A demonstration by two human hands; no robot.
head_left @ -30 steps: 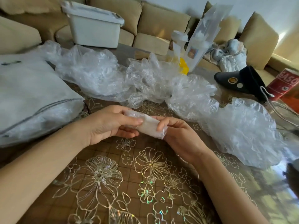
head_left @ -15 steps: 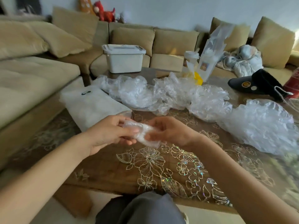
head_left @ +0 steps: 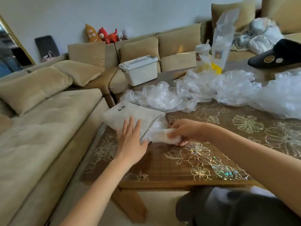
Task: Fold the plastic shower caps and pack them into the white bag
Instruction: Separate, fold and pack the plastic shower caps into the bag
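The white bag (head_left: 130,112) lies flat at the table's left corner, its mouth facing right. My left hand (head_left: 130,141) rests on it with straight, spread fingers. My right hand (head_left: 185,132) grips a folded shower cap (head_left: 160,137), a small white plastic roll, at the bag's mouth. Several loose, unfolded clear shower caps (head_left: 219,88) lie heaped across the back of the table.
The wooden table (head_left: 187,163) has a floral glass top. A white lidded box (head_left: 140,70), a tall clear packet (head_left: 223,38), a black cap (head_left: 276,56) and a beige sofa (head_left: 40,119) surround it. My knee (head_left: 228,207) is below the table edge.
My head turned left toward the bag. My left hand let go of the folded cap and went onto the bag. My right hand carried the cap left to the bag's mouth.
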